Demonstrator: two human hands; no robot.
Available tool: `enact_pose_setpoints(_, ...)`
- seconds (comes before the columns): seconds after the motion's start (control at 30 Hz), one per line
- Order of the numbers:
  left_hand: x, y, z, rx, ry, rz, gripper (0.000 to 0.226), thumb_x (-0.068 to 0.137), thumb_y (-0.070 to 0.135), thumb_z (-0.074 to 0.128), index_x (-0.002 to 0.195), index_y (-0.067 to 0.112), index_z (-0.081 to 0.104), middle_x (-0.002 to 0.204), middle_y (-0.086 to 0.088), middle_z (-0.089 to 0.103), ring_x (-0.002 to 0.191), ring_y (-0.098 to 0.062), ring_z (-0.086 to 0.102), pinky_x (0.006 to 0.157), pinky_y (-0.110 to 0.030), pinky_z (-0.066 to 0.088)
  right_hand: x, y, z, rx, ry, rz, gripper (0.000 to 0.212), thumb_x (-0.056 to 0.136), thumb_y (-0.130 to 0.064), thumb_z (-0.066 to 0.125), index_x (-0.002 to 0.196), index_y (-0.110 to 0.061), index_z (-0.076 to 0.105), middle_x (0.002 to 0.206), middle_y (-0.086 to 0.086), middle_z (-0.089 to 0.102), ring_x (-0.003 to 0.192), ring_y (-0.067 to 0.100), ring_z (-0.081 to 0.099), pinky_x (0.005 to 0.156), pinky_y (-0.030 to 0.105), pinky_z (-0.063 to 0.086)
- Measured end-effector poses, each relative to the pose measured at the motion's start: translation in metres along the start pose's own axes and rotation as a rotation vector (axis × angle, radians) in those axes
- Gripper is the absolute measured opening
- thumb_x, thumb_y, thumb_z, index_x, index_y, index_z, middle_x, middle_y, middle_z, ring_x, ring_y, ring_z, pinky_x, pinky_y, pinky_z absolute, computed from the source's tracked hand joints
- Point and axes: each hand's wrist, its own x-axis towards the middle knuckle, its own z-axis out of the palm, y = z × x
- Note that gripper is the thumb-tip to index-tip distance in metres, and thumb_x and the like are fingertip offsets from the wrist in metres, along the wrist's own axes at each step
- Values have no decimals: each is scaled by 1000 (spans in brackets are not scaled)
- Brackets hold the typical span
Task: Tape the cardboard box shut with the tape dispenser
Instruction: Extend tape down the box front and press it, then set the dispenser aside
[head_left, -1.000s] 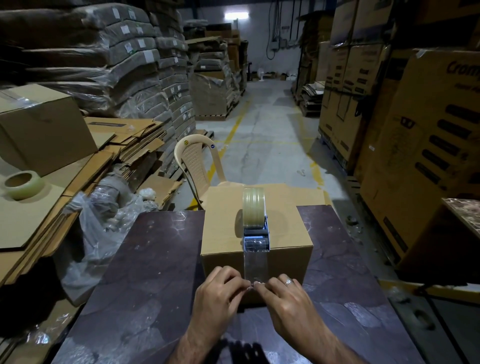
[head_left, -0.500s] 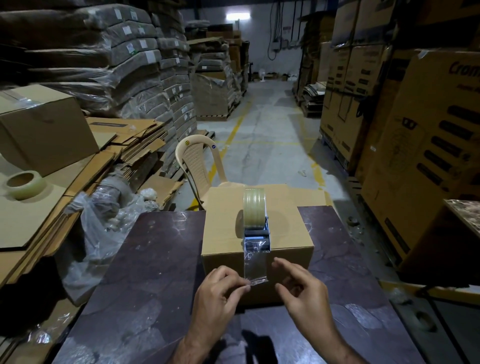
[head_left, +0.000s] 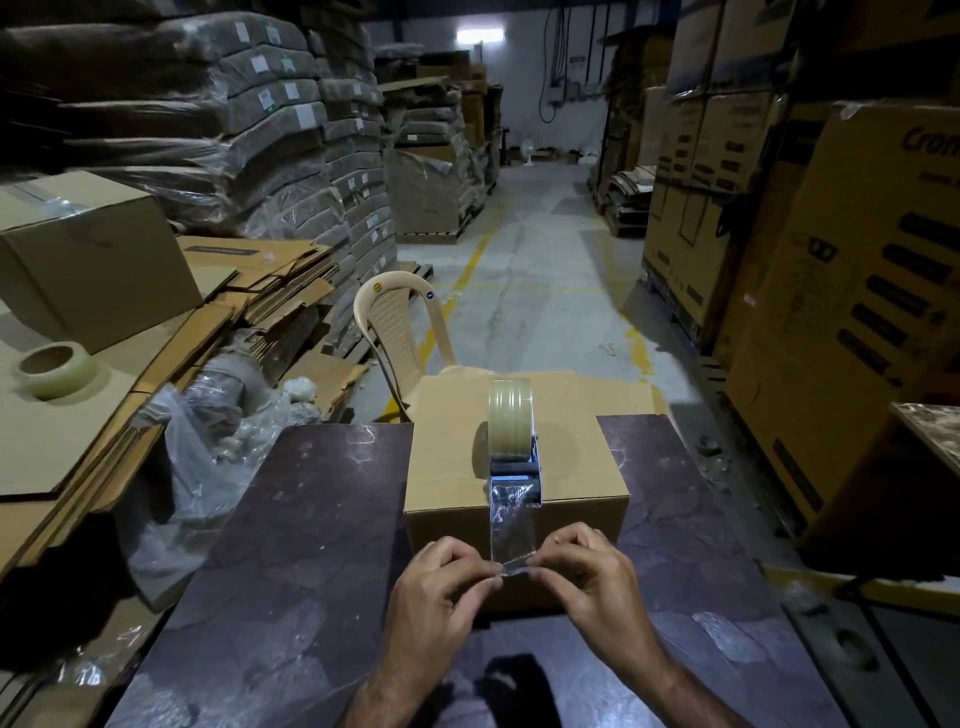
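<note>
A closed brown cardboard box (head_left: 447, 457) stands on a dark marbled table (head_left: 291, 561). On its top near the front edge rests a tape dispenser (head_left: 513, 441) with a roll of clear tape standing upright. A strip of clear tape (head_left: 511, 540) hangs from the dispenser down over the box's front face. My left hand (head_left: 441, 587) pinches the strip's lower left corner. My right hand (head_left: 592, 577) pinches its lower right corner. Both hands are in front of the box's front face.
A beige plastic chair (head_left: 400, 322) stands behind the box. Flattened cardboard, a spare tape roll (head_left: 52, 369) and another box (head_left: 88, 254) lie to the left, with crumpled plastic wrap (head_left: 208, 467) beside the table. Tall stacked cartons (head_left: 841, 291) line the right; an aisle runs ahead.
The right hand, which had let go and lifted off half a second ago, has come back to pinch the tape end. The dispenser and box have not moved.
</note>
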Motion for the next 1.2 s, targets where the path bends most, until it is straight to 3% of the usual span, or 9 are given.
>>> enact_pose_setpoints(0.07,1,4,0,-100,21,-101,6,80,27,74,84,30,76,84,15,63,81,-6,63,67,-24,53,-1,1,1,47,-20,32,20,76,-16,78,76,-35,72,88,-16,61,92,10,58,75,27,50)
enact_pose_setpoints(0.13,4,6,1,-230,37,-231,17,77,12,79,80,29,79,83,11,69,80,-7,66,69,-19,51,-2,2,2,93,-43,66,17,77,-16,77,75,-33,73,92,-16,60,95,11,59,76,30,52)
enact_pose_setpoints(0.3,6,3,3,-435,78,-417,36,76,1,77,84,36,79,86,3,73,80,-8,67,73,-18,51,0,0,4,165,-66,145,15,77,-15,77,72,-28,73,94,-16,57,95,8,59,73,20,49)
enact_pose_setpoints(0.53,5,13,-2,-270,4,-291,35,77,0,75,92,32,76,97,18,62,89,-7,62,71,-10,47,1,1,1,151,-70,161,12,77,-17,76,72,-27,72,92,-14,59,92,9,59,74,24,50)
enact_pose_setpoints(0.73,5,14,-1,-290,-31,-311,27,74,11,80,85,35,75,98,17,63,96,-7,61,78,-21,53,2,1,0,145,-89,152,9,78,-22,75,72,-28,70,92,-14,59,92,8,58,76,31,52)
enact_pose_setpoints(0.87,6,14,2,-255,26,-281,21,74,11,80,78,32,76,94,16,65,93,-6,63,76,-15,50,2,-1,0,149,-82,142,8,78,-24,74,72,-29,70,91,-13,60,92,9,59,78,35,52)
enact_pose_setpoints(1.0,6,15,4,-306,91,-297,20,74,10,80,76,30,78,90,12,68,88,-7,64,74,-13,49,1,-2,2,170,-57,141,10,77,-21,76,71,-28,71,92,-13,59,93,10,59,77,34,52)
enact_pose_setpoints(1.2,5,11,7,-337,102,-329,20,72,15,82,74,34,77,87,4,70,83,-11,66,74,-26,54,2,-8,2,197,-22,153,13,76,-20,78,68,-27,71,91,-14,60,89,10,60,70,23,48)
